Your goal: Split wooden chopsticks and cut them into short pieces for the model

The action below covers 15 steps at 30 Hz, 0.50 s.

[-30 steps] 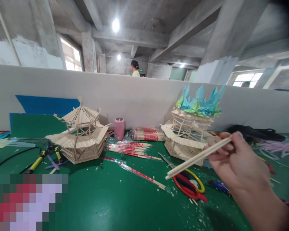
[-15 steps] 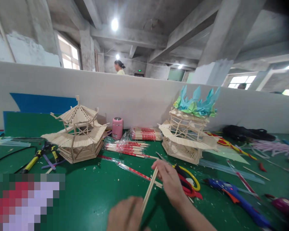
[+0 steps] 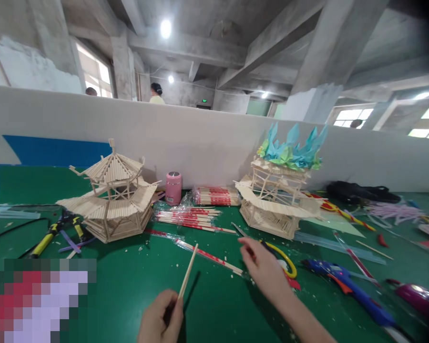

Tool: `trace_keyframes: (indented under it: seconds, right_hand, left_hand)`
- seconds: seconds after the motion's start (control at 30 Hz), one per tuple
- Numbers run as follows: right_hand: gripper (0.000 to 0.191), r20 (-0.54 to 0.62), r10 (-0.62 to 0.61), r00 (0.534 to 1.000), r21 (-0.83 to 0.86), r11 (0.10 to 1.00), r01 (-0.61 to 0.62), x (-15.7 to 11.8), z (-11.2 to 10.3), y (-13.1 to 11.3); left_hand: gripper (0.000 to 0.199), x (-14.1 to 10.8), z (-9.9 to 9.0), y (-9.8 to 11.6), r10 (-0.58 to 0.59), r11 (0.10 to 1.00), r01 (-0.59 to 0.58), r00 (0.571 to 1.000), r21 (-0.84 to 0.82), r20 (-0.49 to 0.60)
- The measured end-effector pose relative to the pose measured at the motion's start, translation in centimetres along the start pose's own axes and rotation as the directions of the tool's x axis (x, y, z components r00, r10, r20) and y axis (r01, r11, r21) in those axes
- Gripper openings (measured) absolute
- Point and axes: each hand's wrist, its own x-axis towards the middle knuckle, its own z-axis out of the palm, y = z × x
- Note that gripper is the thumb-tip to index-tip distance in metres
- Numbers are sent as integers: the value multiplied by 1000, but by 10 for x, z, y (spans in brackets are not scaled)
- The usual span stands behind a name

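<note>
Low in front of me, my left hand (image 3: pixel 160 317) is closed around a thin pair of pale wooden chopsticks (image 3: pixel 188 271), which point up and away. My right hand (image 3: pixel 262 267) is over the scissors (image 3: pixel 288 262), its fingers loosely bent and apart from the chopsticks. It hides much of the scissors; a yellow loop handle and a pointed metal tip show past it. Just left of that hand lies a wrapped pair of chopsticks (image 3: pixel 214 258) in red-marked plastic. More wrapped chopsticks (image 3: pixel 189 219) are heaped behind it.
Two stick-built pavilions stand on the green table: a roofed one (image 3: pixel 114 205) at left, another (image 3: pixel 271 200) at right topped with blue-green folded paper. A pink flask (image 3: pixel 173 188) is between them. Pliers (image 3: pixel 52 238) lie left; a blue glue gun (image 3: pixel 346 286) lies right. A white partition (image 3: pixel 200 138) stands behind.
The chopsticks have left my right fingers and moved left and down with my left hand. My right hand has shifted slightly right, over the scissors. My view has turned slightly.
</note>
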Motion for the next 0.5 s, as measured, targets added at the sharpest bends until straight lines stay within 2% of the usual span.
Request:
trace_keyframes:
  seconds: [0.1,0.17,0.3,0.5]
  right_hand:
    - [30,-35,79,996,-278,957,-85,8,-28,34]
    - [27,-3,115,993,-425,899,-106,14,-37,48]
    - [15,108,218,970,-626,773,-104,27,-38,55]
    - [21,177,305,936,-743,665,-76,39,-33,54]
  left_hand:
    - [29,3,-1,-3,31,999,-30,999,43,-25]
    - [29,4,-1,-3,41,998,-40,999,52,-23]
    - [28,4,-1,-4,50,996,-48,998,77,-27]
    - [28,7,-3,-10,60,991,-62,998,120,16]
